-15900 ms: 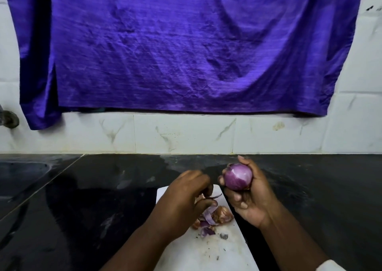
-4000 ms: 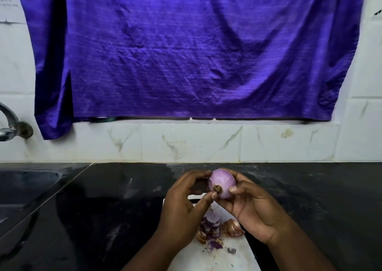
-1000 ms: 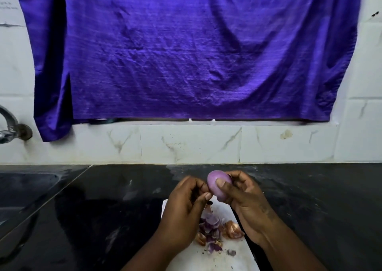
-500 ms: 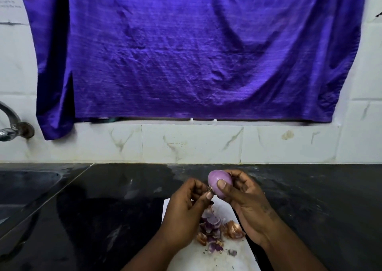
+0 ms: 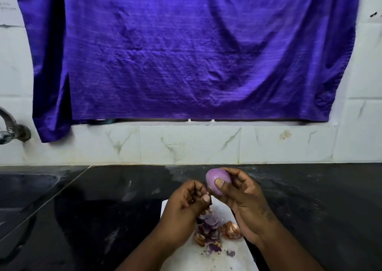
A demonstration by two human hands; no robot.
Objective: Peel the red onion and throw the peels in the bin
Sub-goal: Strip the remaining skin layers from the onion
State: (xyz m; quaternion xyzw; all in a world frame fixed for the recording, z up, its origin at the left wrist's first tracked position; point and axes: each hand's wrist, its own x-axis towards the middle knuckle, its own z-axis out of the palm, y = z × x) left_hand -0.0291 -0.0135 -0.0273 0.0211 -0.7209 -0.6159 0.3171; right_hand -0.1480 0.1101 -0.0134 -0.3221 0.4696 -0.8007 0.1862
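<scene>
Peels (image 5: 210, 231) lie nearest you, a loose heap of papery brown and purple scraps on the white cutting board (image 5: 233, 264), which sits on the black countertop (image 5: 103, 208) and runs off the bottom edge of the view. Just above that heap your two hands are close together over the board's far end. Your left hand (image 5: 184, 206) is curled, its thumb pressed toward the bent fingertips right beside the red onion (image 5: 215, 179); something thin and dark shows at that pinch (too small to say whether it is a shred of skin or only shadow), so I cannot tell if the hand holds anything. Your right hand (image 5: 246, 200) grips that onion, thumb laid across its near face and fingers wrapped round the far side, holding it in the air clear of the board and a little beyond the heap. The side of the onion that faces you is smooth and pale purple. Beyond your hands the countertop stretches back, glossy and streaked, to a wall of white marbled tiles (image 5: 190, 144). Off to the left a sink (image 5: 24, 186) is sunk into the countertop, and above it a metal tap (image 5: 8, 130) juts from the wall. Farthest back, a wide purple cloth (image 5: 186, 53) hangs over the tiles, creased, its lower edge ending above the bottom row of tiles.
</scene>
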